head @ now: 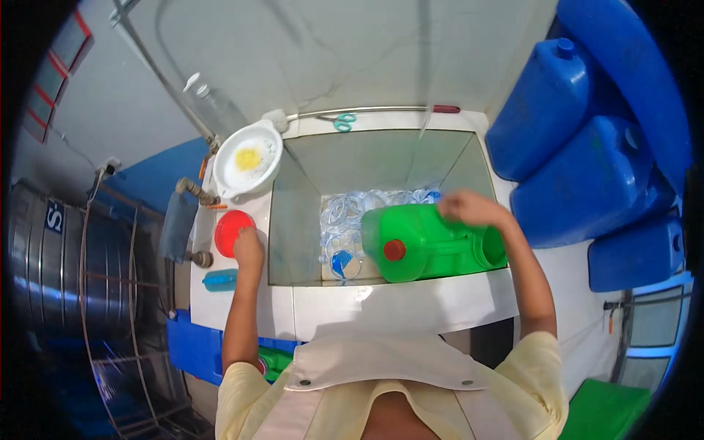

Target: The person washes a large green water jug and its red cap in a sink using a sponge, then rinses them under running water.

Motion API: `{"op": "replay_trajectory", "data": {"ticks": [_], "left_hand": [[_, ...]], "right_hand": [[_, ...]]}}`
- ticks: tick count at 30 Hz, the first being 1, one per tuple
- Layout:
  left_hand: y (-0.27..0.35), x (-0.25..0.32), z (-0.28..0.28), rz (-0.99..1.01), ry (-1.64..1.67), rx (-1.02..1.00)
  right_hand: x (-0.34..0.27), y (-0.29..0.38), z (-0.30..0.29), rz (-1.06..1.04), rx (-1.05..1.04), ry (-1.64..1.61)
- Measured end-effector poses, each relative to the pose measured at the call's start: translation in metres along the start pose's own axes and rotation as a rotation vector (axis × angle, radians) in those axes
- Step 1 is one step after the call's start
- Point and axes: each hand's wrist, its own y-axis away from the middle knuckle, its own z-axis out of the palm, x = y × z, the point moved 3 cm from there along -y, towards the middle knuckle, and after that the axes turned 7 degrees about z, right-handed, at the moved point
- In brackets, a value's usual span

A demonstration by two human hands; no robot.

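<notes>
My left hand (248,246) is at the right edge of a round red plastic dish (228,234), its fingers closed on the rim. A teal plastic bottle (220,280) lies just nearer to me, beside my forearm. Motion blurs my right hand (468,208), which is over the far side of a green plastic jerrycan (423,242); whether the fingers touch it is unclear. The jerrycan lies on its side at the sunken glass-walled basin (297,220), with a red cap (394,250) towards me. Coils of clear tubing (344,212) and a blue piece (341,264) lie on the basin floor.
A white plastic basin (225,165) holds foamy liquid and something yellow. Along the back ledge are teal-handled scissors (344,122) and a rod with a dark red handle (445,109). Blue jerrycans (583,181) crowd the right side. Pipe fittings (192,190) stick up at left.
</notes>
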Motion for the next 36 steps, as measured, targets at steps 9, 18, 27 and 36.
{"op": "replay_trajectory", "data": {"ticks": [9, 18, 27, 36], "left_hand": [[-0.102, 0.271, -0.045, 0.368, 1.268, -0.411], [-0.148, 0.339, -0.028, 0.096, 1.696, -1.074], [-0.147, 0.330, -0.059, 0.115, 1.676, -1.049], [-0.131, 0.375, -0.099, 0.686, 0.741, -0.555]], "right_hand": [[-0.043, -0.121, -0.101, 0.042, 0.392, -0.965], [-0.032, -0.123, -0.100, 0.166, 0.369, -0.592], [-0.032, -0.113, -0.114, 0.160, 0.390, -0.533], [-0.025, -0.093, -0.120, -0.090, 0.468, -0.324]]}}
